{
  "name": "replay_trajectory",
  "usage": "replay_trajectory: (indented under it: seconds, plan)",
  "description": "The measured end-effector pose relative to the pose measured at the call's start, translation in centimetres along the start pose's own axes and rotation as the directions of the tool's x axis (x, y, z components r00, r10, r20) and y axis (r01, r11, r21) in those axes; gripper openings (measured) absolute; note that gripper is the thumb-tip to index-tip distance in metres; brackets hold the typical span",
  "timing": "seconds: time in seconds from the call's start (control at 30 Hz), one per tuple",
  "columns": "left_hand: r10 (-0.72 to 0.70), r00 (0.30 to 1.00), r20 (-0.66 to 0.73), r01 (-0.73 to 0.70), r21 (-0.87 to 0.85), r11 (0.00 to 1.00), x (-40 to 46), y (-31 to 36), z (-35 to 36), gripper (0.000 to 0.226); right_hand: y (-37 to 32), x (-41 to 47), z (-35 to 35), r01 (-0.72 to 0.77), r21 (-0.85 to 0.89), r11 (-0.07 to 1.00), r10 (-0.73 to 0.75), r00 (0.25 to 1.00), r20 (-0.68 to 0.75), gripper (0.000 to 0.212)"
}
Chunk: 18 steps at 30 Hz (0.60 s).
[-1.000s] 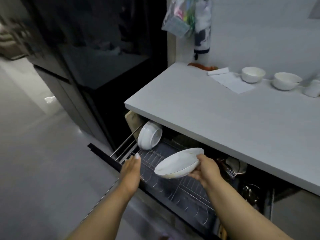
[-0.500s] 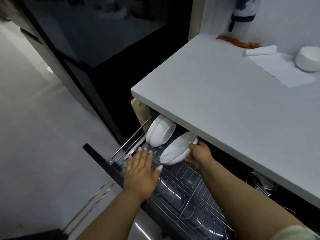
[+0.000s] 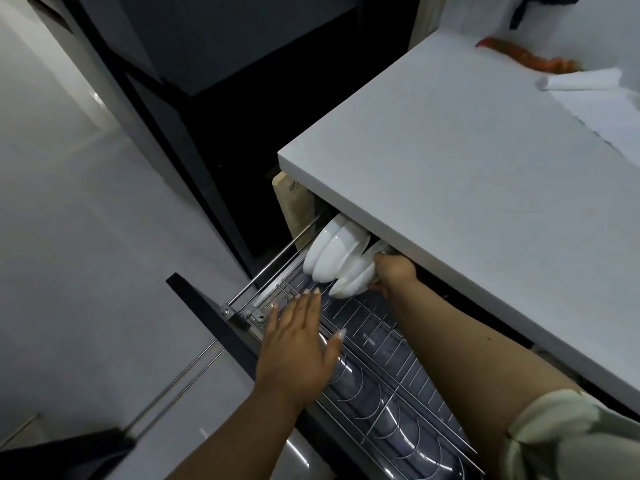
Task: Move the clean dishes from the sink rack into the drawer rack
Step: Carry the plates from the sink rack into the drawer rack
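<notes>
White bowl [image 3: 351, 282] gripped by right hand [image 3: 394, 271] in drawer rack [image 3: 381, 344]; left hand [image 3: 298, 351] flat, released

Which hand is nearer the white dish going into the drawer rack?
Right. The right hand grips the white dish at its edge; the left hand hovers open over the drawer rack, apart from it.

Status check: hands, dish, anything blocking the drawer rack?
Right hand gripping white dish, seating it beside bowl in drawer rack. Left hand open, flat above rack front. Countertop overhangs slot.
</notes>
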<state>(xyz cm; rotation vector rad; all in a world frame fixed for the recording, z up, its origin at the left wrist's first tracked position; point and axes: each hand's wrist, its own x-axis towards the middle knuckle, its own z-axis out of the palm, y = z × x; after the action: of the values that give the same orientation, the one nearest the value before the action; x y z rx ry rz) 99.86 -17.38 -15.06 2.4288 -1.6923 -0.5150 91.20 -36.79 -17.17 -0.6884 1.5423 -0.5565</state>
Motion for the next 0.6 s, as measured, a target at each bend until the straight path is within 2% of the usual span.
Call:
replay_trajectory:
  seconds: [0.07,0.13,0.2,0.27,0.37,0.6]
  plan:
    - [-0.014,1.0,-0.009,0.014,-0.034,0.999,-0.1,-0.2,0.2,0.083,-0.3,0.4,0.5,-0.003,-0.085,0.996,0.004,1.0,0.021,0.023]
    - [-0.02,1.0,-0.016,0.019,-0.062,0.998,-0.1,-0.2,0.2,0.085,-0.5,0.9,1.0,-0.004,-0.138,0.99,0.01,0.999,0.037,0.014]
    - [-0.017,1.0,-0.022,0.015,-0.08,0.997,-0.1,-0.2,0.2,0.084,-0.2,2.2,1.7,-0.006,-0.175,0.984,0.008,1.0,0.011,0.014]
    - [-0.012,1.0,-0.024,0.01,-0.088,0.996,-0.1,-0.3,0.2,0.083,0.0,3.2,2.3,0.045,-0.271,0.962,-0.051,0.999,-0.016,0.021]
    - [-0.012,0.999,-0.041,0.008,-0.109,0.994,-0.1,-0.4,0.2,0.083,0.1,2.1,2.7,0.089,-0.392,0.916,-0.113,0.993,-0.039,0.021]
    - [-0.01,0.998,-0.057,0.004,-0.112,0.994,-0.1,-0.4,0.2,0.083,1.1,0.7,3.5,0.109,-0.473,0.874,-0.184,0.976,-0.114,0.048]
